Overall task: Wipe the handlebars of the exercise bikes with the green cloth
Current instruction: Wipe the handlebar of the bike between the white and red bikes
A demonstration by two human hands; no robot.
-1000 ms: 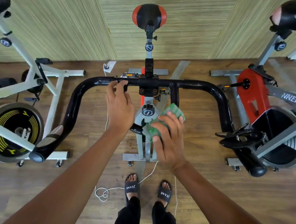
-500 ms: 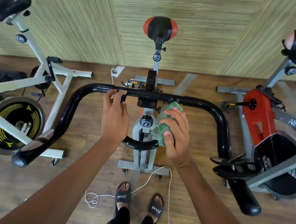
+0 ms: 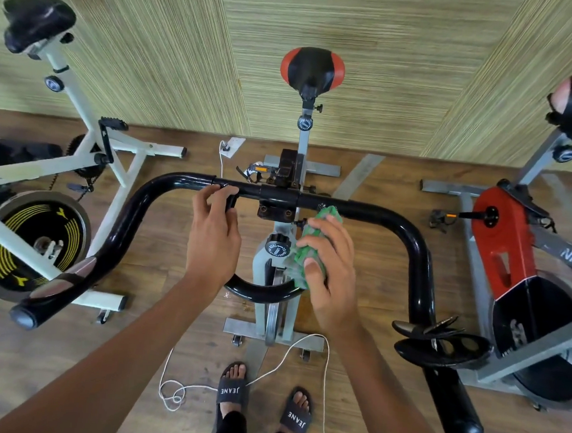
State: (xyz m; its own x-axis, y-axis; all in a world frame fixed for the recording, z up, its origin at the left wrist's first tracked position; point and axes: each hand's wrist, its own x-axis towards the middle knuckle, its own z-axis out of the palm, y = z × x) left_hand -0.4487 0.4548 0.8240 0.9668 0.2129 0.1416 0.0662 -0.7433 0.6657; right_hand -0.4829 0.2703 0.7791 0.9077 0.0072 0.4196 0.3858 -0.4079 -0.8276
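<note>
Wooden floor (image 3: 361,381), woven wall behind. Left hand (image 3: 213,242) curls around the handlebar (image 3: 372,212); right hand (image 3: 333,269) clamps the green cloth (image 3: 309,248) against its inner loop. A loosely bunched cloth may skip patches.

At centre frame the left hand (image 3: 213,242) curls its fingers over the black handlebar (image 3: 388,219) left of the stem clamp, while the right hand (image 3: 333,272) presses a bunched green cloth (image 3: 313,248) against the inner bar right of the clamp. A white bike (image 3: 80,160) stands at left, a red bike (image 3: 510,243) at right, and a white cord (image 3: 290,350) trails over the wooden floor (image 3: 135,357) by sandalled feet.
</note>
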